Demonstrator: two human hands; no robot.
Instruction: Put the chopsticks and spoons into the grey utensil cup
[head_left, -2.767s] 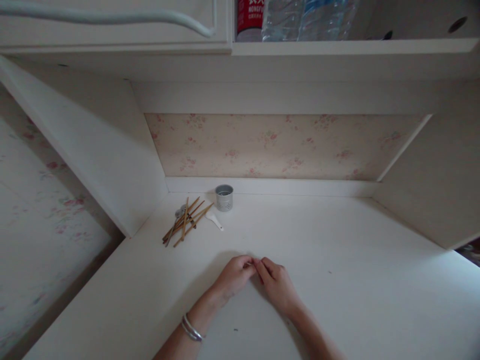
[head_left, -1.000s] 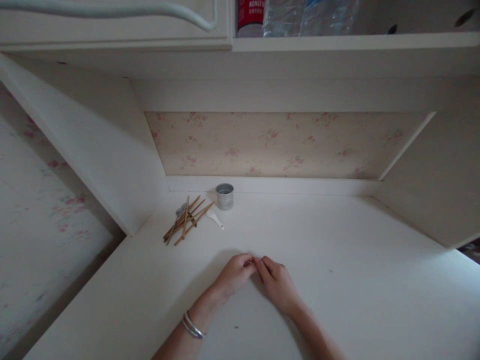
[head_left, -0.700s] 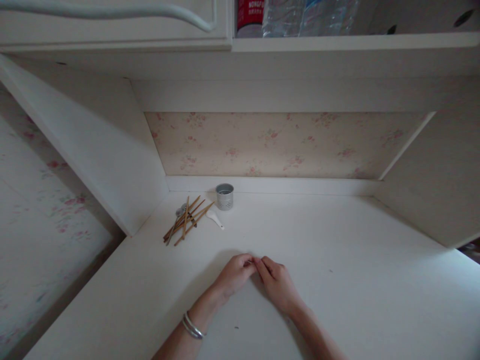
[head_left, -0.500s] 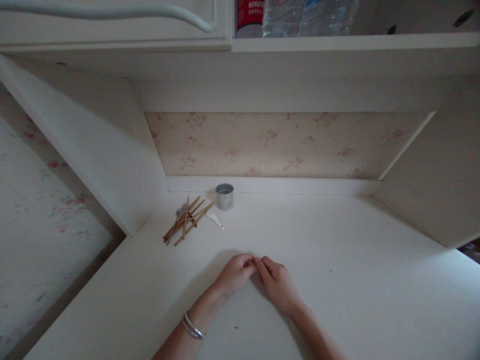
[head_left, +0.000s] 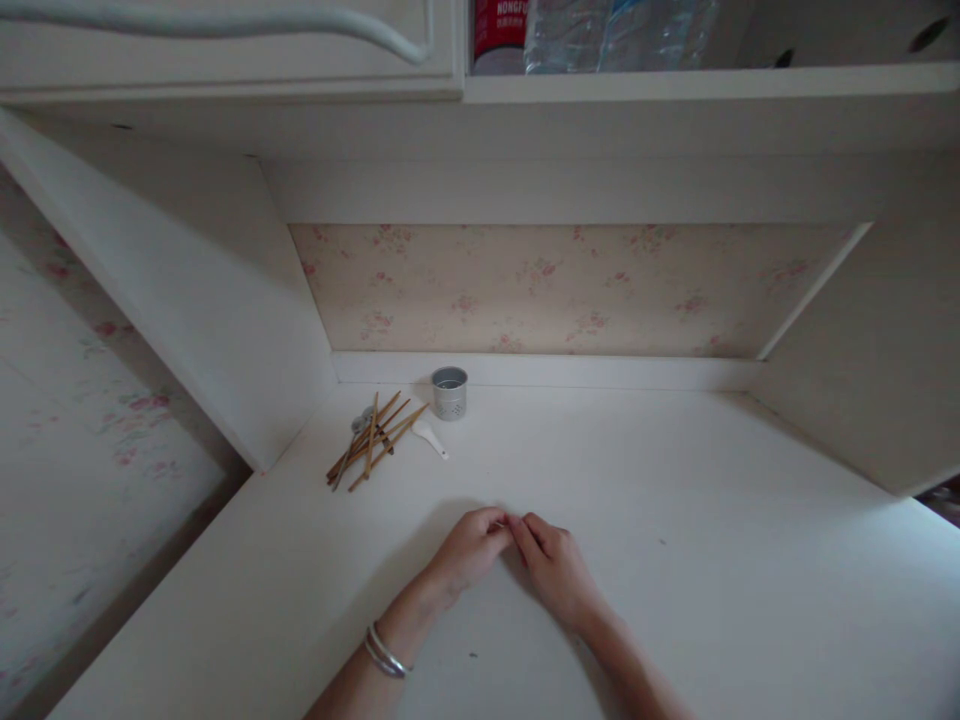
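Observation:
My left hand (head_left: pixel 469 550) and my right hand (head_left: pixel 553 568) rest side by side on the white desk (head_left: pixel 712 560), fingertips touching each other. Both have their fingers curled under, and nothing shows in either. A silver bangle sits on my left wrist. Beyond the hands, at the back left, lies a loose heap of wooden chopsticks (head_left: pixel 373 440) with a metal spoon among them. A small white spoon (head_left: pixel 431 437) lies beside the heap. A small perforated metal cup (head_left: pixel 449 392) stands upright just behind it, near the back wall.
The desk sits in a recess with a slanted white panel (head_left: pixel 187 290) at left, another at right, and floral wallpaper (head_left: pixel 570 290) behind. A shelf above holds plastic water bottles (head_left: pixel 615 35) and a red-labelled container (head_left: pixel 499 30).

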